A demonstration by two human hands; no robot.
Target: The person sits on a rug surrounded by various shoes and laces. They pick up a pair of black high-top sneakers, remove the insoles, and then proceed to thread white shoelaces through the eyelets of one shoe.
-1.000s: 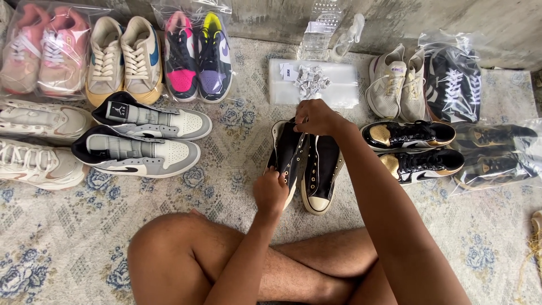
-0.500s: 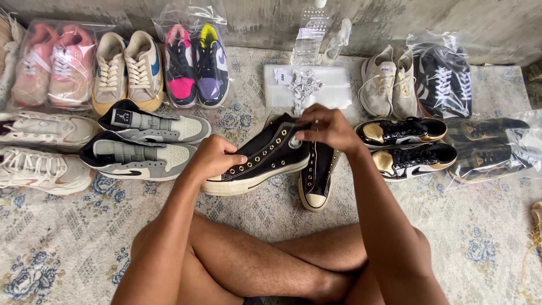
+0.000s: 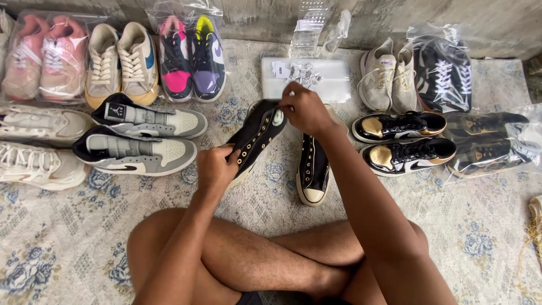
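I sit cross-legged on a patterned rug. Both hands hold a black high-top sneaker (image 3: 257, 135) with gold eyelets, lifted and tilted above the rug. My left hand (image 3: 214, 168) grips its toe end. My right hand (image 3: 305, 110) pinches the ankle collar at the top. Its unlaced twin (image 3: 313, 169) lies flat on the rug just right of it, white toe cap pointing toward me.
Shoe pairs ring the rug: grey high-tops (image 3: 138, 141) and white sneakers (image 3: 34, 149) at left, black-and-gold pair (image 3: 403, 138) at right, bagged pairs along the wall (image 3: 192, 53). A clear flat bag with white laces (image 3: 307, 76) lies ahead.
The held sneaker has turned from side-on, with its white sole showing, to top-on with the eyelets facing me. My left hand has shifted along it toward the toe.
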